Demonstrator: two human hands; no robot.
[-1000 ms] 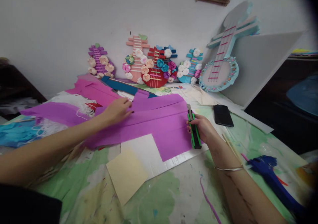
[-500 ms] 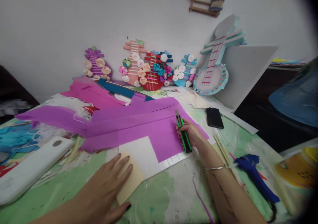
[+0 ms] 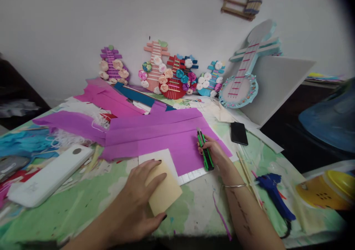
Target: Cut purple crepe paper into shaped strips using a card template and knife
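My right hand (image 3: 213, 150) is closed around a green and black utility knife (image 3: 205, 151), its blade pointing away from me above purple paper (image 3: 180, 137). Fingers spread, my left hand (image 3: 144, 198) rests at a yellowish paper piece (image 3: 164, 187); its fingertips lie over the upper part and the thumb is by the lower edge. Whether it grips the piece is unclear. Under the purple paper, a white board (image 3: 192, 176) shows along the near edge, with a white area beside the yellowish piece.
A white oblong device (image 3: 51, 176) lies left. A black phone (image 3: 239, 133), sticks, a blue glue gun (image 3: 274, 192) and a yellow-lidded container (image 3: 328, 191) are on the right. Decorated paper instruments (image 3: 174, 78) stand against the wall.
My left hand and the yellowish piece have moved right and the piece has turned slightly. The view has shifted a little. My right hand still holds the knife.
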